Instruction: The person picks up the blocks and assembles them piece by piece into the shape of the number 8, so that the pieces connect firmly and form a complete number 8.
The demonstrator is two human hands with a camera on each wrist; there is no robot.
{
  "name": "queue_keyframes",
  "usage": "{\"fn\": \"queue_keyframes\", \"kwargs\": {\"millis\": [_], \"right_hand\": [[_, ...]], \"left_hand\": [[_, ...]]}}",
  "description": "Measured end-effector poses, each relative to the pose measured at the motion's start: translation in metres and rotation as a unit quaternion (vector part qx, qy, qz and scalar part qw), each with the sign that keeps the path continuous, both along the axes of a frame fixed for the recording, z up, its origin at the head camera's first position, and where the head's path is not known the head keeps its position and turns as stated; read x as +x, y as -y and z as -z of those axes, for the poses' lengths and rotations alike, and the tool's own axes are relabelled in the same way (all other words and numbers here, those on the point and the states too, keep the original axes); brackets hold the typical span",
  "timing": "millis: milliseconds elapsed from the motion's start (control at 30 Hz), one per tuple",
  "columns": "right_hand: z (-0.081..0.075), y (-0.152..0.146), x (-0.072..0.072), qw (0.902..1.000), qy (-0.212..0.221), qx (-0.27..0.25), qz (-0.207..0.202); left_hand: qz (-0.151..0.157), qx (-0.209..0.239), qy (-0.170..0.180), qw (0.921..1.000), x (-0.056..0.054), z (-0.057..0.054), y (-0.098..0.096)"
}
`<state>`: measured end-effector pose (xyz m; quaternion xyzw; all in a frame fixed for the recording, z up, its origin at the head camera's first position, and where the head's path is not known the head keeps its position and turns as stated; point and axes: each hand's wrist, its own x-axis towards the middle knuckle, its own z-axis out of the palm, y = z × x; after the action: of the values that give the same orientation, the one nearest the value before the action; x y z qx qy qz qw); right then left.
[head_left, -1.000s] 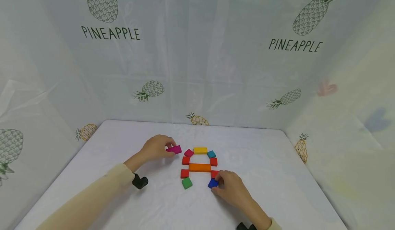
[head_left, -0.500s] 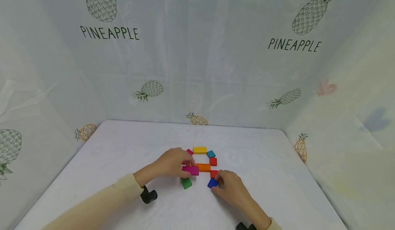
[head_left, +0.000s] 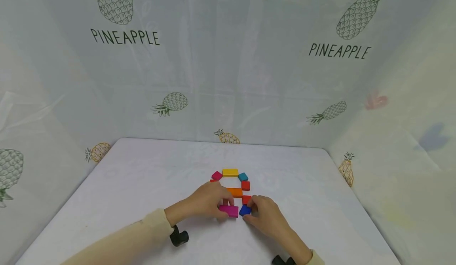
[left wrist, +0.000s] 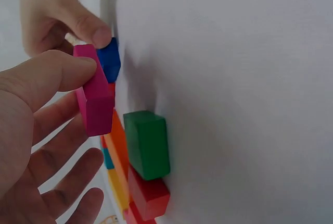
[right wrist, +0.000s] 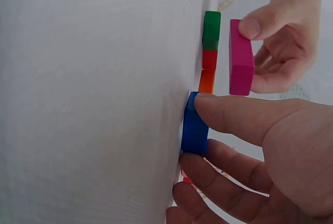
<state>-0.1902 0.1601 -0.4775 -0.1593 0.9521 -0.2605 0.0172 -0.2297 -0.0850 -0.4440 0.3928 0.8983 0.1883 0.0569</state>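
Observation:
My left hand [head_left: 210,199] pinches a magenta block [head_left: 229,211] between thumb and fingers, just left of the blue block. In the right wrist view a gap shows between the magenta block [right wrist: 241,57] and the white cloth. My right hand [head_left: 266,214] pinches the blue block [head_left: 244,210], which sits on the cloth at the near right end of the block outline. A green block [left wrist: 146,145] stands near the left hand in the left wrist view, against a red block [left wrist: 149,195]; the left hand hides it in the head view.
An orange block [head_left: 235,192] lies across the outline's middle. Farther back are a yellow block [head_left: 230,173], a teal block [head_left: 243,176] and a pink block [head_left: 217,175]. Red blocks [head_left: 246,186] line the sides. White cloth [head_left: 303,186] covers the table.
My left hand has carried the magenta block from the far left, over the outline's left side, to its near end beside the blue block. The right hand has stayed on the blue block.

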Motion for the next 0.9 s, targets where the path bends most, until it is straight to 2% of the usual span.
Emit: {"fn": "queue_keyframes", "kwargs": {"millis": [167,400,900], "right_hand": [[-0.001,0.001,0.000,1.0000,0.002,0.002,0.000],[0.001,-0.001,-0.001,0.9999,-0.008,-0.002,-0.006],[0.002,-0.001,-0.002,0.9999,-0.010,-0.002,-0.005]], "left_hand": [[0.006,0.003,-0.008,0.9999,0.001,0.007,-0.003],[-0.003,-0.010,-0.020,0.9997,0.004,0.016,-0.007],[-0.016,-0.028,-0.026,0.9991,0.008,0.027,-0.009]]}}
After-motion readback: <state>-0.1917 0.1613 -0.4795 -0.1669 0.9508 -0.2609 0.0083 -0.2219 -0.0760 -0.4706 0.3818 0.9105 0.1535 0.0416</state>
